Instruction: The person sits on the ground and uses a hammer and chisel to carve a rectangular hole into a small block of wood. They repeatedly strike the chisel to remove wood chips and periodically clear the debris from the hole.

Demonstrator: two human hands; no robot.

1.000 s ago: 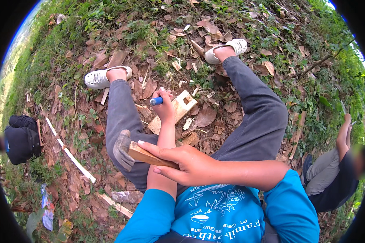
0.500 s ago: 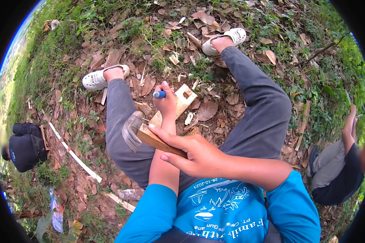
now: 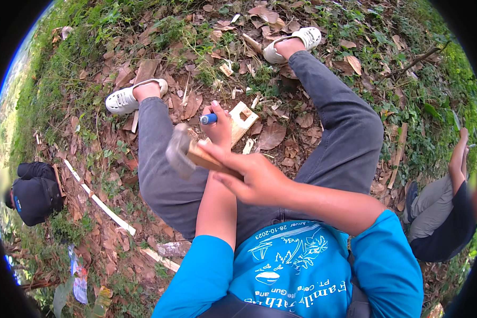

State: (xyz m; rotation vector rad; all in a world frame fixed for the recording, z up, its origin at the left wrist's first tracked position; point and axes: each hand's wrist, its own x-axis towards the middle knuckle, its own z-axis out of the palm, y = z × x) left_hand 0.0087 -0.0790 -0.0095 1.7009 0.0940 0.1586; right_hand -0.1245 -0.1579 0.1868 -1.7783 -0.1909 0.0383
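My left hand [image 3: 221, 130] is closed around a blue-handled chisel [image 3: 209, 118]; the handle's end sticks out of the fist and the blade is hidden. Just beyond the fist, a pale wooden block [image 3: 242, 123] with a square hole near its far end lies on the ground between my legs. In my right hand [image 3: 254, 177] is a hammer, its wooden handle [image 3: 206, 159] crossing above my left forearm. The slightly blurred metal hammer head [image 3: 180, 152] hangs over my left thigh, apart from the chisel.
Dry leaves and wood chips [image 3: 248, 146] surround the block. A long pale wood strip [image 3: 102, 204] lies at left, near a person with a black backpack [image 3: 36, 195]. Another person [image 3: 442, 222] crouches at right beside a narrow board [image 3: 397, 155].
My right hand and the hammer have moved up and away from my body. The left hand with the chisel has stayed nearly in place by the block.
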